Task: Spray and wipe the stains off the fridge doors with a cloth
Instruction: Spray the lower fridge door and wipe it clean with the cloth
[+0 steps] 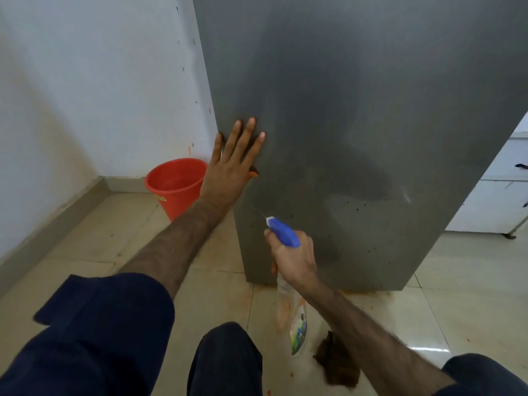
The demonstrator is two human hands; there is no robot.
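Observation:
The grey fridge door (357, 110) fills the upper right, with small dark specks low on it near the bottom. My left hand (233, 164) presses flat on the door's left edge, fingers straight and spread. My right hand (294, 255) grips a clear spray bottle (295, 324) by its neck; its blue and white nozzle (281, 228) points at the lower part of the door from close by. A brown cloth (337, 361) lies crumpled on the floor below my right forearm.
A red bucket (174, 184) stands on the floor left of the fridge, by the white wall (94, 81). Beige floor tiles (114, 241) carry orange smears near the fridge base. White cabinets (503, 195) stand at far right. My knee (225, 358) is low in the middle.

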